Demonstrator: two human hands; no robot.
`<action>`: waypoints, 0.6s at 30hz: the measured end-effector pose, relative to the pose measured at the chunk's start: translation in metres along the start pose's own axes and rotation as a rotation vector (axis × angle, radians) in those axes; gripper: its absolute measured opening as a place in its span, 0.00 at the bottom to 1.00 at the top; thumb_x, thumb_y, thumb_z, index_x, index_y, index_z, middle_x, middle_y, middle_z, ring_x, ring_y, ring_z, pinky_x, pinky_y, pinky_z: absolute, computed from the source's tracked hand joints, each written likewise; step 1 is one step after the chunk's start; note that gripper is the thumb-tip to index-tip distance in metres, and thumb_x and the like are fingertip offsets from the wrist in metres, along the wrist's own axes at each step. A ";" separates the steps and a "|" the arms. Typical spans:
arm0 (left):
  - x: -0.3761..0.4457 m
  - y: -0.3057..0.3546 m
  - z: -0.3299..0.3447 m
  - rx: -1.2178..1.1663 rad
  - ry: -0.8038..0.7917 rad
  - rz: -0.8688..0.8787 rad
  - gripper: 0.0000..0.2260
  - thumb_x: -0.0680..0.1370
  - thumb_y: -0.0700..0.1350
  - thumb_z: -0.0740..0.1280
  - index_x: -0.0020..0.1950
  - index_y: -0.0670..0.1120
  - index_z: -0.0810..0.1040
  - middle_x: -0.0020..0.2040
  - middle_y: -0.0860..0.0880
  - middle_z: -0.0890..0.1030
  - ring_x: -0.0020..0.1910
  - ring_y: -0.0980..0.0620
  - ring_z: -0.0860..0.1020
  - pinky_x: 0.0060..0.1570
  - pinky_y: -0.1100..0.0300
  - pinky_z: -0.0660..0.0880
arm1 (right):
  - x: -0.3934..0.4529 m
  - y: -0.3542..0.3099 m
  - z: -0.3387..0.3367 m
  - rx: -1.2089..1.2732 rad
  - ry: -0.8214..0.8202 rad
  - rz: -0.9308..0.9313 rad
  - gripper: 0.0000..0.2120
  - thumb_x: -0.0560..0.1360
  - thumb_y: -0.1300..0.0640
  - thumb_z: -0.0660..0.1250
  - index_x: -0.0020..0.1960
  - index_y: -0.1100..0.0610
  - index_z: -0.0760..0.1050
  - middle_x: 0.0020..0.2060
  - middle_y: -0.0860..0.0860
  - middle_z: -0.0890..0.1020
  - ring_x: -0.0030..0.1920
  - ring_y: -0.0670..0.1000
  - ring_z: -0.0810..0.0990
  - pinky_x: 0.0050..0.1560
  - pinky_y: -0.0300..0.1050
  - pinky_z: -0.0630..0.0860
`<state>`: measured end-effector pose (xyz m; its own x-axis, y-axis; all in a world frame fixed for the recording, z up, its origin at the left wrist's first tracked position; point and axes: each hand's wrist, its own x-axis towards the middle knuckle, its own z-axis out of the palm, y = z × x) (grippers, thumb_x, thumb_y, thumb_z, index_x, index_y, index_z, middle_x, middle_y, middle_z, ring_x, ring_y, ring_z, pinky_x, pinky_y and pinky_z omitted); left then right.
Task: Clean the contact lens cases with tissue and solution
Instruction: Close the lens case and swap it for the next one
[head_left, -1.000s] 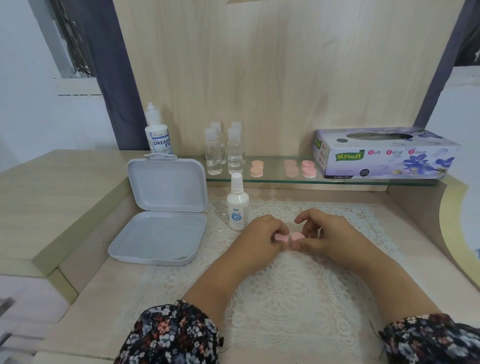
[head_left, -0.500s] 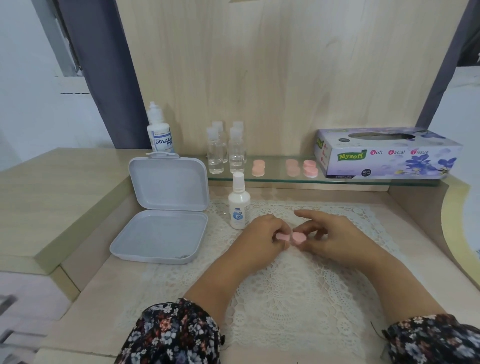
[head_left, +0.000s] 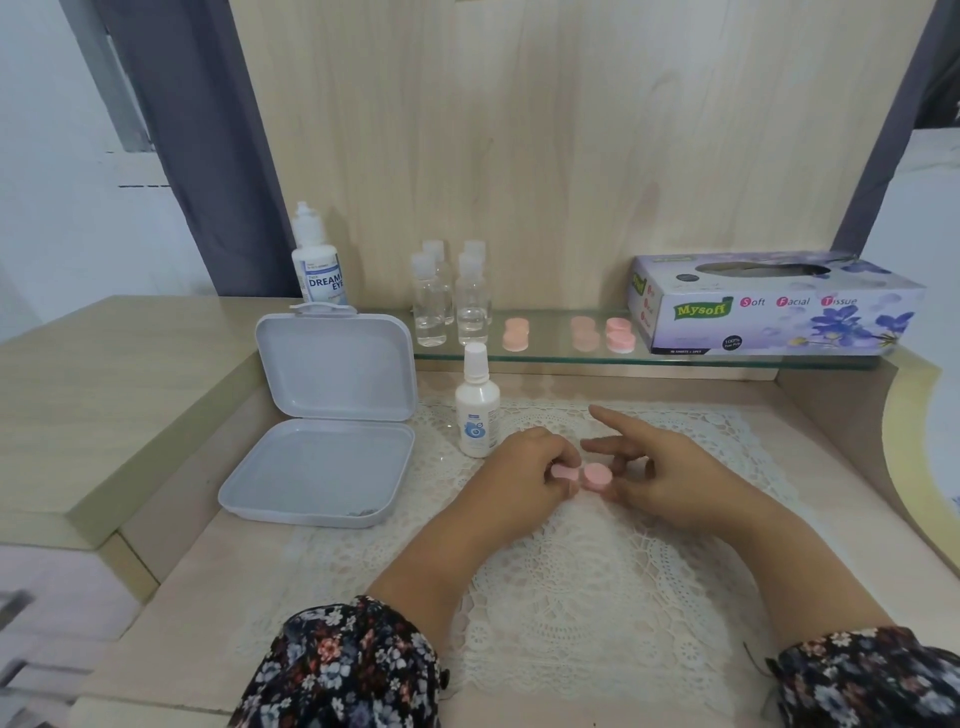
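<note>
Head cam looks down at a desk with a white lace doily (head_left: 587, 582) in the middle of the frame. Dead centre, the pink contact lens case (head_left: 581, 475) sits low over the doily: the left hand (head_left: 524, 478) pinches its left cap with curled fingers, and the right hand (head_left: 670, 475) touches the right cap with its thumb and lower fingers while the index finger points out straight, so that hand is mostly spread. Just left of the hands stands a small white solution bottle (head_left: 477, 410), label too small to read. An open grey plastic box (head_left: 324, 421) sits at centre left. On the glass shelf (head_left: 727, 358) above: a bottle reading "DREAM EYE" (head_left: 315, 265), four clear bottles (head_left: 451, 296), more pink lens cases (head_left: 574, 332), and a "Mysoft Soft Facial Tissue" box (head_left: 769, 306) at the right.
</note>
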<state>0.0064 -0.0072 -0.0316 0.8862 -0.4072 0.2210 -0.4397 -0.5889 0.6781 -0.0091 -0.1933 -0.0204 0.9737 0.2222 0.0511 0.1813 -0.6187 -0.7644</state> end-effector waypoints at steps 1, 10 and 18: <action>0.000 0.000 0.000 -0.005 -0.001 -0.003 0.07 0.75 0.40 0.70 0.53 0.46 0.79 0.50 0.53 0.75 0.51 0.55 0.72 0.55 0.60 0.71 | 0.000 0.000 0.000 0.004 0.000 -0.003 0.36 0.73 0.54 0.73 0.74 0.41 0.60 0.56 0.37 0.80 0.47 0.34 0.78 0.41 0.23 0.70; 0.000 0.000 0.000 0.021 0.001 0.013 0.07 0.77 0.43 0.68 0.54 0.46 0.79 0.51 0.54 0.75 0.52 0.54 0.73 0.55 0.60 0.72 | 0.001 -0.005 0.005 -0.154 0.060 0.019 0.38 0.67 0.49 0.77 0.72 0.42 0.63 0.43 0.41 0.79 0.37 0.39 0.76 0.39 0.32 0.72; 0.000 0.000 -0.001 0.003 -0.004 0.017 0.07 0.76 0.41 0.69 0.53 0.47 0.79 0.50 0.54 0.75 0.52 0.55 0.72 0.55 0.61 0.70 | -0.002 -0.002 0.000 -0.029 0.002 0.044 0.42 0.71 0.53 0.75 0.75 0.38 0.54 0.51 0.33 0.81 0.50 0.29 0.75 0.42 0.23 0.71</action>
<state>0.0061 -0.0065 -0.0310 0.8781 -0.4201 0.2292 -0.4549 -0.5842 0.6722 -0.0111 -0.1926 -0.0185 0.9810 0.1928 0.0198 0.1427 -0.6491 -0.7472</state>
